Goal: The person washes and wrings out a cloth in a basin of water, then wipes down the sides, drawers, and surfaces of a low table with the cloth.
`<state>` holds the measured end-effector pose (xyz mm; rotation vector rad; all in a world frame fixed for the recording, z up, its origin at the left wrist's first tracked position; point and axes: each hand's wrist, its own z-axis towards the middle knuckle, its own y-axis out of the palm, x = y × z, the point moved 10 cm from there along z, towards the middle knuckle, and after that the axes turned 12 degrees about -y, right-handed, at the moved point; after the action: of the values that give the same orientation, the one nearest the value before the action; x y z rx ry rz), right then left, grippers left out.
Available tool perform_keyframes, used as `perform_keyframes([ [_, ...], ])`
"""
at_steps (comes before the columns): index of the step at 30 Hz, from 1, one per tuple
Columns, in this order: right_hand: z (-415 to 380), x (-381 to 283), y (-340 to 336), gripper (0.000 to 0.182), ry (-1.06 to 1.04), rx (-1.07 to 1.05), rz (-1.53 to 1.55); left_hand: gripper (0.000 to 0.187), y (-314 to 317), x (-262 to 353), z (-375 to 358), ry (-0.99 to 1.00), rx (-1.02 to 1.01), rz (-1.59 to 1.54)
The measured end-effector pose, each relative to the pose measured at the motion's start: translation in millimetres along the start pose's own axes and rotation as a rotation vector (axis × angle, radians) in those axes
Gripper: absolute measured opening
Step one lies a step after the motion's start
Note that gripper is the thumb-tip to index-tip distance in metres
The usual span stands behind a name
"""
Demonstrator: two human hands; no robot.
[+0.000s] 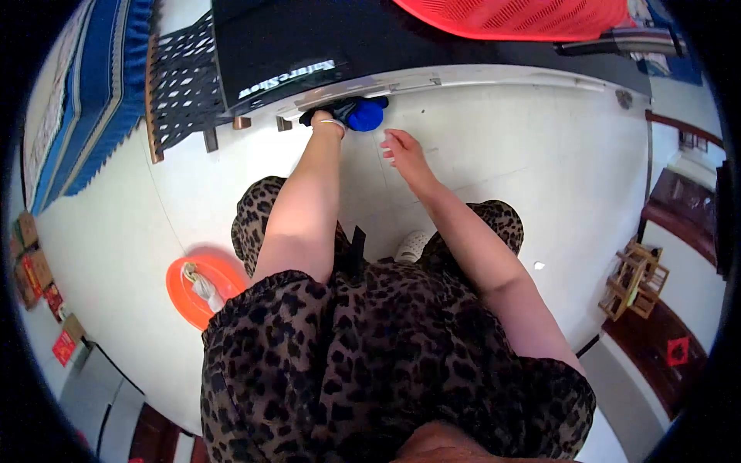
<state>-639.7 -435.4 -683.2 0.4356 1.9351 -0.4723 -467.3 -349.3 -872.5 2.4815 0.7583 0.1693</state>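
Under the front edge of a black-topped table [309, 54], my left hand [321, 117] reaches to a black and blue item [364, 115]. The fingers of that hand are hidden against its dark part, so I cannot tell whether they grip it. A bracelet circles my left wrist. To the right of the blue part is my right hand [403, 152], held over the pale floor with its fingers apart and nothing in them.
A red plastic basket [525, 17] rests on the table. On the floor at left stands an orange basin [185, 297] with a pale cloth [202, 287] inside. A wooden rack [634, 279] is at right. A white shoe [411, 246] shows between my knees.
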Motion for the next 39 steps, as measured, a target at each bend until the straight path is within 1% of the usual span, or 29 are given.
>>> perform_keyframes([
  [1, 9, 27, 6, 0.042, 0.176, 0.003, 0.101, 0.037, 15, -16, -19, -0.055, 0.008, 0.048],
  [3, 31, 59, 24, 0.047, 0.273, -0.042, 0.205, 0.037, 29, -41, -34, -0.149, 0.032, 0.161],
  [6, 56, 90, 36, 0.054, 0.357, -0.036, 0.328, 0.043, 17, -54, 1, -0.086, 0.088, 0.438],
  [7, 63, 101, 40, 0.057, 0.380, -0.020, 0.367, 0.044, 17, -59, 4, -0.133, 0.066, 0.668],
  [8, 75, 105, 34, 0.055, 0.298, 0.067, 0.384, 0.044, 12, -67, 8, -0.162, 0.099, 0.723],
  [10, 97, 114, 21, 0.052, 0.139, 0.246, 0.413, 0.045, 27, -89, -24, -0.216, 0.168, 0.836],
  [11, 107, 126, 22, 0.047, 0.192, 0.302, 0.531, 0.048, 35, -99, -32, -0.243, 0.161, 0.874],
  [12, 107, 119, 22, 0.046, 0.205, 0.360, 0.652, 0.042, 38, -94, -26, -0.139, 0.136, 0.976],
  [14, 96, 86, 21, 0.047, 0.233, 0.478, 0.893, 0.033, 46, -80, -33, 0.012, 0.193, 1.151],
  [15, 92, 77, 20, 0.050, 0.293, 0.505, 1.000, 0.028, 53, -90, -62, 0.051, 0.262, 1.057],
  [16, 107, 90, 23, 0.048, 0.156, 0.576, 1.137, 0.031, 69, -101, -98, 0.142, 0.313, 1.050],
  [18, 112, 96, 6, 0.045, 0.142, 0.658, 1.136, 0.038, 92, -121, -152, 0.210, 0.373, 1.280],
  [19, 124, 109, -8, 0.040, -0.003, 0.776, 1.118, 0.041, 114, -139, -176, 0.219, 0.211, 1.422],
  [20, 113, 96, -40, 0.043, -0.034, 0.820, 0.813, 0.044, 131, -158, -192, 0.224, 0.040, 1.555],
  [22, 134, 112, -62, 0.048, -0.125, 0.819, 0.834, 0.046, 165, -191, -217, 0.324, -0.359, 1.911],
  [23, 137, 120, -65, 0.048, -0.141, 0.852, 0.928, 0.039, 181, -207, -239, 0.454, -0.493, 2.085],
  [25, 135, 116, -77, 0.049, -0.172, 0.910, 1.111, 0.035, 219, -237, -269, 0.789, -0.795, 2.428],
  [26, 137, 113, -87, 0.049, -0.256, 0.952, 1.118, 0.034, 238, -247, -277, 0.982, -0.851, 2.568],
  [27, 151, 128, -88, 0.049, -0.335, 0.992, 1.124, 0.034, 254, -258, -284, 1.185, -0.904, 2.698],
  [28, 151, 129, -85, 0.057, -0.315, 0.975, 1.002, 0.033, 268, -269, -288, 1.259, -0.969, 2.772],
  [30, 132, 116, -46, 0.076, -0.232, 0.892, 0.515, 0.033, 290, -291, -287, 1.427, -1.113, 2.897],
  [31, 123, 107, -17, 0.086, -0.234, 0.843, 0.363, 0.033, 289, -302, -283, 1.475, -1.227, 2.960],
  [32, 113, 94, 11, 0.092, -0.197, 0.701, 0.414, 0.033, 287, -312, -278, 1.521, -1.351, 3.013],
  [33, 125, 109, 48, 0.093, -0.117, 0.584, 0.379, 0.032, 284, -321, -274, 1.568, -1.488, 3.055],
  [34, 107, 84, 39, 0.093, -0.083, 0.510, 0.559, 0.032, 285, -327, -268, 1.582, -1.542, 3.123],
  [36, 107, 81, 10, 0.094, 0.030, 0.526, 0.613, 0.032, 283, -329, -257, 1.569, -1.643, 3.281],
  [37, 116, 90, -17, 0.093, -0.012, 0.720, 0.538, 0.031, 285, -327, -249, 1.579, -1.626, 3.357],
  [38, 113, 87, -57, 0.089, -0.026, 0.822, 0.441, 0.030, 287, -326, -244, 1.573, -1.623, 3.389],
  [39, 117, 89, -91, 0.086, -0.112, 0.970, 0.340, 0.030, 288, -326, -238, 1.576, -1.618, 3.418],
])
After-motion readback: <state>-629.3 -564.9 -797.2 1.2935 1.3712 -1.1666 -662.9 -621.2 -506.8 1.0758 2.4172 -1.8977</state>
